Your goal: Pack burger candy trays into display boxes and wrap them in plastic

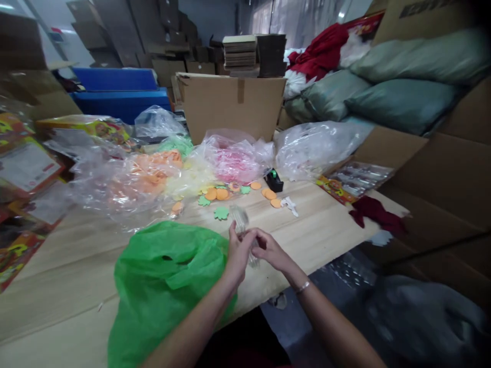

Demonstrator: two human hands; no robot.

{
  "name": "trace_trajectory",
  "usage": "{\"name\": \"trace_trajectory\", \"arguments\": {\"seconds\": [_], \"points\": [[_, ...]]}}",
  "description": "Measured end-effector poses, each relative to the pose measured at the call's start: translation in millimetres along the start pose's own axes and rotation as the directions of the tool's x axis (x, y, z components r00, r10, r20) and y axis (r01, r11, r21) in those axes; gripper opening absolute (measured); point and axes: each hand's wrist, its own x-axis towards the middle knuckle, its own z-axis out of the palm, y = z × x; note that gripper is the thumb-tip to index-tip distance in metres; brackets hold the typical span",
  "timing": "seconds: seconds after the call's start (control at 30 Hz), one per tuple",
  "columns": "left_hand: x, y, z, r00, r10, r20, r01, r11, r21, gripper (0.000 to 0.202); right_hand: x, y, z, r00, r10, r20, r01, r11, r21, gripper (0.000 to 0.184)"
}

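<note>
Both hands meet over the near part of the table around a blurred, clear plastic piece (240,217), long and ridged; its exact kind I cannot make out. My left hand (238,253) grips it from the left with the thumb up. Bent fingers of my right hand (268,249) press on its lower half from the right. Close beyond the hands lie a green leaf-shaped cutout (221,213) and several orange round cutouts (221,194). A large green plastic bag (164,281) lies beside my left forearm.
Clear bags with orange pieces (153,176) and pink pieces (232,161) line the table's back. A black tape dispenser (273,180) stands before them. At right are an open carton (391,148) and dark red cloth (378,214). A big cardboard box (233,107) rises behind.
</note>
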Motion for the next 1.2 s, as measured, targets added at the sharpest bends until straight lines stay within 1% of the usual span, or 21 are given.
{"name": "trace_trajectory", "arguments": {"seconds": [0.07,0.13,0.2,0.27,0.33,0.4,0.47,0.57,0.67,0.73,0.77,0.8,0.9,0.93,0.97,1.03,1.07,1.1,1.13,1.17,1.2], "points": [[7,-27,11.0,0.997,-0.077,0.009,0.077,0.996,-0.049,0.083,-15,20,-9,0.996,0.074,-0.059,-0.069,0.995,0.077,0.044],[7,-48,16.9,0.994,-0.113,0.012,0.113,0.993,-0.019,0.085,-27,41,-21,0.971,0.173,-0.167,-0.150,0.979,0.140,0.036],[8,-62,19.4,0.993,-0.108,-0.040,0.111,0.990,0.088,0.087,-35,59,-36,0.917,0.254,-0.308,-0.226,0.966,0.123,0.034],[10,-70,19.5,0.987,-0.049,-0.152,0.092,0.952,0.292,0.090,-41,70,-54,0.866,0.275,-0.417,-0.278,0.959,0.055,0.034],[14,-73,18.4,0.971,0.026,-0.236,0.107,0.838,0.535,0.091,-45,73,-76,0.849,0.280,-0.448,-0.318,0.948,-0.010,0.032],[17,-75,18.5,0.962,0.059,-0.268,0.157,0.684,0.712,0.090,-48,72,-100,0.846,0.297,-0.442,-0.367,0.927,-0.080,0.025],[18,-77,21.3,0.960,0.034,-0.279,0.212,0.568,0.796,0.090,-52,70,-122,0.841,0.294,-0.453,-0.409,0.895,-0.178,0.021],[16,-80,31.1,0.960,-0.027,-0.279,0.257,0.483,0.837,0.091,-57,68,-142,0.835,0.230,-0.500,-0.435,0.832,-0.344,0.019],[12,-81,45.5,0.972,-0.068,-0.223,0.231,0.429,0.873,0.091,-58,68,-143,0.835,0.149,-0.530,-0.442,0.755,-0.485,0.025],[12,-80,56.5,0.974,-0.085,-0.210,0.226,0.422,0.878,0.091,-58,68,-135,0.838,0.100,-0.537,-0.439,0.708,-0.553,0.030],[14,-79,61.9,0.971,-0.091,-0.220,0.238,0.430,0.871,0.092,-58,67,-130,0.840,0.074,-0.538,-0.444,0.664,-0.602,0.031],[16,-78,67.0,0.967,-0.094,-0.238,0.255,0.440,0.861,0.093,-57,66,-125,0.843,0.046,-0.536,-0.454,0.598,-0.661,0.032],[22,-75,77.1,0.951,-0.085,-0.299,0.302,0.476,0.826,0.096,-57,59,-113,0.849,-0.051,-0.526,-0.479,0.343,-0.808,0.035],[21,-74,77.9,0.948,-0.080,-0.309,0.308,0.489,0.816,0.096,-57,56,-109,0.853,-0.091,-0.514,-0.471,0.291,-0.833,0.036],[18,-73,77.1,0.946,-0.074,-0.314,0.307,0.503,0.808,0.096,-57,53,-106,0.859,-0.132,-0.495,-0.447,0.280,-0.850,0.036],[3,-69,70.6,0.961,-0.037,-0.273,0.248,0.548,0.799,0.093,-56,47,-100,0.876,-0.214,-0.432,-0.352,0.330,-0.876,0.034],[-7,-65,65.1,0.978,0.005,-0.211,0.169,0.579,0.798,0.090,-54,44,-98,0.886,-0.246,-0.393,-0.287,0.374,-0.882,0.032],[-18,-60,58.2,0.990,0.074,-0.121,0.051,0.608,0.793,0.086,-51,41,-95,0.897,-0.267,-0.352,-0.219,0.422,-0.880,0.030],[-28,-52,50.1,0.986,0.166,-0.015,-0.093,0.622,0.778,0.081,-46,38,-92,0.909,-0.278,-0.311,-0.154,0.468,-0.870,0.026],[-34,-41,40.5,0.960,0.268,0.084,-0.237,0.613,0.754,0.077,-38,36,-90,0.922,-0.275,-0.273,-0.103,0.507,-0.856,0.024],[-36,-28,29.5,0.919,0.361,0.157,-0.354,0.585,0.729,0.073,-27,34,-89,0.939,-0.249,-0.238,-0.075,0.528,-0.846,0.022]]}}
